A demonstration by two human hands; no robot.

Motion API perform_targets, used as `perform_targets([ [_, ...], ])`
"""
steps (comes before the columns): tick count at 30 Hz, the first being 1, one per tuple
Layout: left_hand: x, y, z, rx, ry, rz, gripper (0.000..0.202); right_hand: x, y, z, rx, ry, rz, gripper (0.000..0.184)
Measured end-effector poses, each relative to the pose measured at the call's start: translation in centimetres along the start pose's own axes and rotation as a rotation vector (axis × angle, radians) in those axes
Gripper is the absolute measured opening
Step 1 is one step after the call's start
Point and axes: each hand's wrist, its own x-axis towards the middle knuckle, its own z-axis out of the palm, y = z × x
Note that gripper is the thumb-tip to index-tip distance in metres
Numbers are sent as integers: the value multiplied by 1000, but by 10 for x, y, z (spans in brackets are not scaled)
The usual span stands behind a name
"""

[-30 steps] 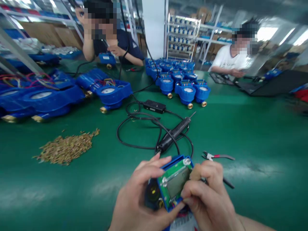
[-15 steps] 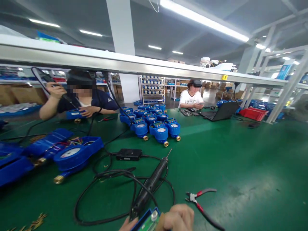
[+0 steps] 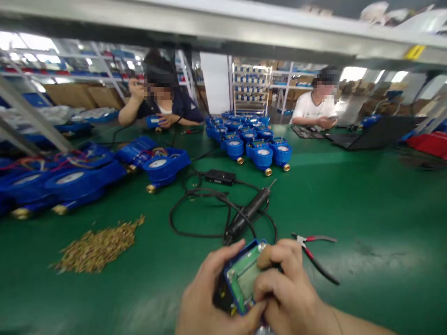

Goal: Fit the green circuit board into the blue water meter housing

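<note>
Low in the middle of the head view, both my hands hold a small blue meter module (image 3: pixel 240 279) with a green circuit board and a grey display on its face. My left hand (image 3: pixel 206 298) wraps round its left side with the fingers closed over the top edge. From the right, my right hand (image 3: pixel 286 288) closes on the module, its fingers pressed on the board. Just beyond the module lie a black electric screwdriver (image 3: pixel 247 214) with its looped cable and red-handled pliers (image 3: pixel 312 253).
A heap of small brass parts (image 3: pixel 96 246) lies at the left on the green table (image 3: pixel 366 209). Blue water meters (image 3: pixel 254 146) stand in a group at the centre back, with more (image 3: pixel 70 177) at the left. Two people (image 3: pixel 160 102) (image 3: pixel 316 109) sit across the table; a laptop (image 3: pixel 377 132) is at the right.
The camera tilted up half a second ago and has dropped back down. My hands and the module are in full view again, held much as one second ago.
</note>
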Motion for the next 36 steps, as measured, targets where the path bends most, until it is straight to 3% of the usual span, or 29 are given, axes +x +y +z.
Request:
perform_targets([
  [4,1,7,9,-101,51,90,61,-6,0,-14,-51,-165,101,29],
  [10,1,3,12,-184,116,167,69,-17,3,-22,-156,-89,153,32],
  [19,4,4,7,-80,120,337,69,-18,3,-26,-180,-134,123,26],
  [36,5,8,3,-43,64,328,59,-13,4,-32,-194,-270,69,18],
])
